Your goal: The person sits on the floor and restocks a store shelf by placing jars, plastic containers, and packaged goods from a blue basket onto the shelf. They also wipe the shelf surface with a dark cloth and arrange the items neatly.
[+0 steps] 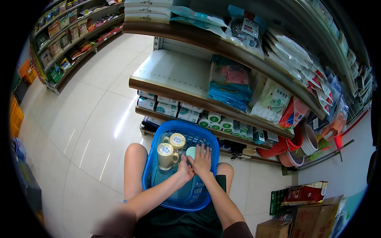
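A blue plastic basket (216, 154) rests on the person's lap. Inside, at its left, are two cream mugs in clear wrap, one (165, 154) nearer and one (177, 140) behind it, both with a round label on top. A pale green round item (191, 152) sits beside them, partly covered by the hands. My right hand (201, 160) lies over its right side, fingers spread; whether it grips the item cannot be told. My left hand (185, 170) is at the item's near side, next to my right hand, its hold unclear.
Ahead stands a metal shelf unit (169, 67) with packaged bags, rolls and gloves. Red and pink plastic basins (293, 145) are at its right end. Cardboard boxes (309, 221) stand at lower right. Another stocked shelf (71, 38) and orange crates (16, 116) are at the left.
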Tool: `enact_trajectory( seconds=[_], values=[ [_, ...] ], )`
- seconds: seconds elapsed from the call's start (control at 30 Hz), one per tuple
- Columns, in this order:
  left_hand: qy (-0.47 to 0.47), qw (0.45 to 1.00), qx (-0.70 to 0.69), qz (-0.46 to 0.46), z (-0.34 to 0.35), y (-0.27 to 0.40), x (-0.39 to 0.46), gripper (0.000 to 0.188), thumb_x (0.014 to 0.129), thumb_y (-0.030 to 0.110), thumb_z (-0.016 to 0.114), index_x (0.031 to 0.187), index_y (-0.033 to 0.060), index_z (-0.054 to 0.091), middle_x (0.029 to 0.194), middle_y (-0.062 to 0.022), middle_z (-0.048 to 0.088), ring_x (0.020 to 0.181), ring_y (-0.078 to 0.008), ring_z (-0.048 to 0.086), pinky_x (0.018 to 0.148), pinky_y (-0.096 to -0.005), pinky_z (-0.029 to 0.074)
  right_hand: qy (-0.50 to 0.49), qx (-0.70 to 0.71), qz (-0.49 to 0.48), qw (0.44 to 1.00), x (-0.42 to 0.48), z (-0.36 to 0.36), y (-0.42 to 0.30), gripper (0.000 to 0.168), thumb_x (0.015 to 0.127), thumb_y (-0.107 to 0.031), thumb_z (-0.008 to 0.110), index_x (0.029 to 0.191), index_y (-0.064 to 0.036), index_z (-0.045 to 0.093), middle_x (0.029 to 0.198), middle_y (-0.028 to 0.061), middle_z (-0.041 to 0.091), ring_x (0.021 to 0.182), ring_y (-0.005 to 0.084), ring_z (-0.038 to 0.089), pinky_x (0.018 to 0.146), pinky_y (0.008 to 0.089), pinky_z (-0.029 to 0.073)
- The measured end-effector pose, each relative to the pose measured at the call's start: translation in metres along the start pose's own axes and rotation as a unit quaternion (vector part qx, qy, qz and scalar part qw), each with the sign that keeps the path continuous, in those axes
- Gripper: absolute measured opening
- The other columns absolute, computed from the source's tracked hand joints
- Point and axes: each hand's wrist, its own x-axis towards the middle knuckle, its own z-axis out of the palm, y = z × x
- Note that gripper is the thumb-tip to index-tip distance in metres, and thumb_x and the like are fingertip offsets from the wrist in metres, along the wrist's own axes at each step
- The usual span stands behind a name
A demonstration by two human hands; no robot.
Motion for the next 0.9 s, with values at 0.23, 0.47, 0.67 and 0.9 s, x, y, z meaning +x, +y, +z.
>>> enact_trajectory(
  seconds=[0.23, 0.47, 0.67, 0.9],
  values=[
    [-0.044, 0.996, -0.01, 0.08, -0.014, -0.001, 0.017, 0.061, 0.106, 0.057, 0.025, 0.146, 0.0127, 0.039, 0.148, -0.0153, 0.047, 0.131, -0.0314, 0.051, 0.106, -0.0474, 0.045, -0.062, 0.004, -0.137, 0.989, -0.01, -0.007, -0.008, 0.061, 0.104, -0.034, 0.04, 0.161, -0.024, 0.019, 0.168, 0.0065, 0.01, 0.153, 0.0413, 0.007, 0.119, 0.0641, 0.01],
    [-0.004, 0.997, 0.017, 0.073, -0.025, 0.002, 0.024, 0.072, 0.103, 0.063, 0.027, 0.154, 0.0126, 0.028, 0.153, -0.0182, 0.04, 0.134, -0.0376, 0.048, 0.104, -0.0555, 0.046, -0.141, 0.412, -0.086, 0.896, -0.06, -0.022, -0.028, 0.056, 0.106, -0.035, 0.039, 0.155, -0.01, 0.034, 0.161, 0.0106, 0.034, 0.15, 0.0381, 0.024, 0.12, 0.046, 0.02],
    [-0.061, 0.996, 0.041, 0.053, -0.025, 0.008, -0.017, 0.078, 0.102, 0.066, 0.025, 0.153, 0.0077, 0.024, 0.149, -0.0209, 0.044, 0.122, -0.042, 0.058, 0.099, -0.0551, 0.049, -0.087, 0.523, -0.089, 0.843, -0.111, -0.052, -0.059, 0.053, 0.106, -0.032, 0.046, 0.151, -0.005, 0.042, 0.161, 0.019, 0.03, 0.137, 0.0258, 0.044, 0.109, 0.0334, 0.037],
    [-0.057, 0.862, 0.363, 0.349, 0.037, 0.042, -0.067, 0.039, 0.106, 0.032, 0.046, 0.095, 0.0011, 0.067, 0.079, -0.0098, 0.069, 0.07, -0.0164, 0.067, 0.06, -0.0275, 0.052, 0.055, 0.602, 0.019, 0.796, -0.091, -0.157, -0.045, 0.021, 0.101, -0.013, 0.056, 0.107, -0.002, 0.073, 0.084, 0.0035, 0.072, 0.051, 0.0063, 0.057, 0.045, 0.0214, 0.044]
  ],
)
